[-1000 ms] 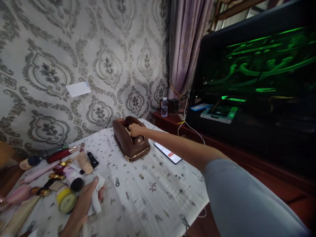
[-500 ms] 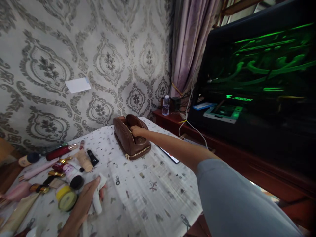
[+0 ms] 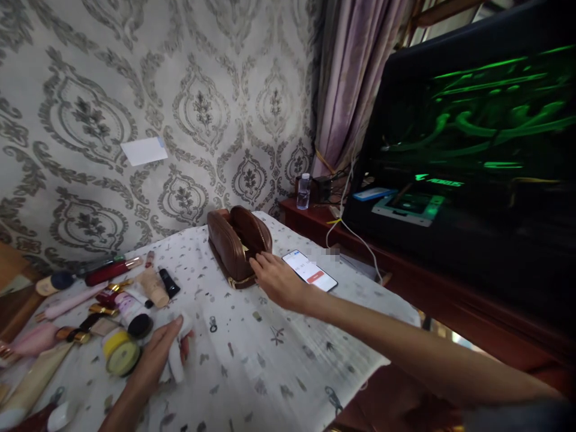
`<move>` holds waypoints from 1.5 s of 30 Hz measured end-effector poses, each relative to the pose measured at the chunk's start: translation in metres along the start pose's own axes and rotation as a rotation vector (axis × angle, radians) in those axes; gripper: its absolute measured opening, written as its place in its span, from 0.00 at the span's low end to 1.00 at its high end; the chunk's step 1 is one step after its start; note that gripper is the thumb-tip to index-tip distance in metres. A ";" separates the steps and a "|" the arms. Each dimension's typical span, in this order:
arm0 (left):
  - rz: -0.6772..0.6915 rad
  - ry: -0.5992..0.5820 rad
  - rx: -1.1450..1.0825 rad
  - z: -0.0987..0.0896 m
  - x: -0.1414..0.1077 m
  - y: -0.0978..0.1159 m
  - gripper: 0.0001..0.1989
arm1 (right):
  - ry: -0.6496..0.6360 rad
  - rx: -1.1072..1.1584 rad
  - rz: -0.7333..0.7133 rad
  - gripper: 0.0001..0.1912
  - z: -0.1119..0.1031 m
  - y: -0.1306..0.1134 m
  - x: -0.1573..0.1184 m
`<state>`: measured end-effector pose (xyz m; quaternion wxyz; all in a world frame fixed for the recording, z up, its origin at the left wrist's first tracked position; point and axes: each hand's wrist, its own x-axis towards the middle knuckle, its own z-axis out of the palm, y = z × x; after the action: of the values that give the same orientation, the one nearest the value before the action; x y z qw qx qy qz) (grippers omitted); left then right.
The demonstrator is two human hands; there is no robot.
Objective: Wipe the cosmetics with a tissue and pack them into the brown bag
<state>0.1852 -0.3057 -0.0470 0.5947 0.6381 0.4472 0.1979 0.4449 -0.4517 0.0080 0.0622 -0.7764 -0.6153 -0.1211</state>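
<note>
1. We are holding a crumpled white cloth point(image 3: 174, 363) in our left hand point(image 3: 155, 354), the fingers grasping it near the cosmetics.
2. We are bringing our right hand point(image 3: 283, 283) to the near end of the open brown bag point(image 3: 224, 243); the fingertips are lying at its rim, and we cannot tell whether they are pinching anything.
3. The bag is standing upright on the printed tablecloth point(image 3: 252, 372), between the patterned wall point(image 3: 139, 78) and our right hand.
4. For good handling, we are judging that light fingertips are suiting the soft rim, with knuckles clearing the gold-toned zip point(image 3: 234, 283) and the wrist clearing the phone point(image 3: 310, 270).
5. We are also judging that a steady left hand is sparing the yellow-rimmed jar point(image 3: 120, 354) and the black-capped tube point(image 3: 131, 311) a knock.
6. We are reading what looks like "AORUS" in glowing green on the dark panel point(image 3: 472, 240).
7. The phone is showing a red button, its smaller characters proving too blurred to read; we are finding no legible brand on the cosmetics or the clear bottle point(image 3: 303, 193).
</note>
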 end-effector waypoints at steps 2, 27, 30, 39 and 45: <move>0.001 -0.009 -0.022 0.000 -0.001 0.000 0.32 | 0.089 -0.013 -0.009 0.30 0.021 -0.003 -0.017; 0.217 -0.180 0.035 -0.007 0.013 -0.018 0.30 | 0.380 0.393 -0.240 0.18 0.075 -0.068 0.000; 0.245 -0.203 0.027 -0.009 0.014 -0.019 0.29 | 0.239 0.550 -0.268 0.18 0.092 -0.088 0.013; 0.306 -0.243 0.003 -0.011 0.013 -0.014 0.27 | 0.016 0.824 -0.149 0.22 0.105 -0.139 0.049; 0.317 -0.280 0.013 -0.013 0.010 -0.013 0.26 | 0.080 0.842 -0.192 0.20 0.113 -0.140 0.041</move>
<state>0.1758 -0.2912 -0.0597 0.6083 0.7256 0.2554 0.1956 0.3304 -0.3529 -0.0973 0.3858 -0.6171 -0.6777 0.1052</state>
